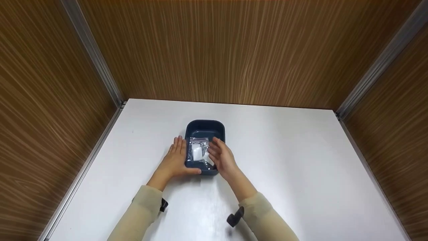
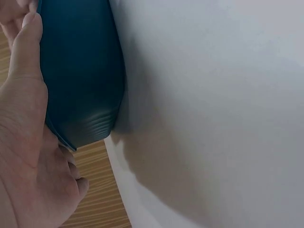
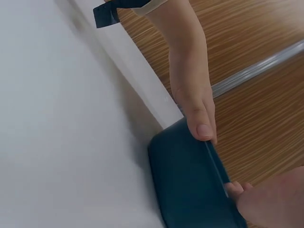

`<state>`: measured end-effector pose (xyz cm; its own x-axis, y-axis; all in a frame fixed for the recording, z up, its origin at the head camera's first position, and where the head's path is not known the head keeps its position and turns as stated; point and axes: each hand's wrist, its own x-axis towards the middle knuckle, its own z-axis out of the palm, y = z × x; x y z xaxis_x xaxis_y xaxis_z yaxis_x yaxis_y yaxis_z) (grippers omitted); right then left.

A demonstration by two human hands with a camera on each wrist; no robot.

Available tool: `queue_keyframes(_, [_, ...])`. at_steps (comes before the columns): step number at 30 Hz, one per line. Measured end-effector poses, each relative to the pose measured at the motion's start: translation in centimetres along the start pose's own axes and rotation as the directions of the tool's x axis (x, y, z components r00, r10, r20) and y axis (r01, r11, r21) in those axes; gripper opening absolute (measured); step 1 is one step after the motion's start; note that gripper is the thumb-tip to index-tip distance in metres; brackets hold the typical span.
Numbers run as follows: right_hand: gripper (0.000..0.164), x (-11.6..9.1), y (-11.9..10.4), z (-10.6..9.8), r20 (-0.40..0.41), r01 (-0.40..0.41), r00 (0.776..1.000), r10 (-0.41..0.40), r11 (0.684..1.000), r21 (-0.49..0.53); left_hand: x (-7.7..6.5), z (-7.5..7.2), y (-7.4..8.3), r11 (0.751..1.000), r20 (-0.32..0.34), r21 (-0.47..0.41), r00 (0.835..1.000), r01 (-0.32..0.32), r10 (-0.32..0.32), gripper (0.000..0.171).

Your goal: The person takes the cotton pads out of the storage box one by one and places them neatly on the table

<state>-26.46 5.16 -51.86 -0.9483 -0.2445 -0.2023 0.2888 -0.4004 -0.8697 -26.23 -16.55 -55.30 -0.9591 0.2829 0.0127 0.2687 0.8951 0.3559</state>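
Note:
A dark blue rectangular box (image 1: pixel 200 124) stands on the white table in the head view. Inside it lies a clear zip bag (image 1: pixel 198 152) with white pieces in it. My left hand (image 1: pixel 174 163) is spread against the box's left side, straight fingers along the wall and thumb across the near rim. In the right wrist view, that thumb lies on the rim of the box (image 3: pixel 185 175). My right hand (image 1: pixel 224 160) reaches over the box's right rim, fingers slightly bent beside the bag. Its fingertips (image 3: pixel 232 189) dip behind the rim, partly hidden.
The white table (image 1: pixel 284 167) spreads around the box. Wood-grain panels (image 1: pixel 217 50) enclose it at the back and both sides, with metal strips (image 1: pixel 100 63) at the corners. Black straps (image 1: pixel 235 217) sit on the wrists over light sleeves.

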Motion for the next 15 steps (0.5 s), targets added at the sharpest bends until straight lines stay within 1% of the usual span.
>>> queue_keyframes(4, [0.058, 1.1, 0.5, 0.0, -0.096, -0.035, 0.994, 0.043, 0.996, 0.079, 0.0, 0.1, 0.1, 1.000, 0.007, -0.008, 1.000, -0.004, 0.004, 0.149])
queue_keyframes(7, [0.062, 1.8, 0.7, 0.2, -0.140, -0.077, 0.986, 0.092, 0.991, 0.109, -0.2, 0.1, 0.0, 1.000, 0.002, -0.026, 1.000, 0.004, -0.004, 0.148])
queue_keyframes(11, [0.067, 2.4, 0.9, 0.6, -0.155, -0.136, 0.976, 0.155, 0.983, 0.125, -0.4, 0.1, 0.0, 0.998, -0.004, -0.059, 1.000, 0.018, -0.018, 0.145])
queue_keyframes(15, [0.072, 2.9, 1.0, 0.6, -0.154, -0.162, 0.972, 0.180, 0.980, 0.118, -0.2, 0.1, 0.1, 0.998, -0.004, -0.061, 1.000, 0.018, -0.018, 0.145])
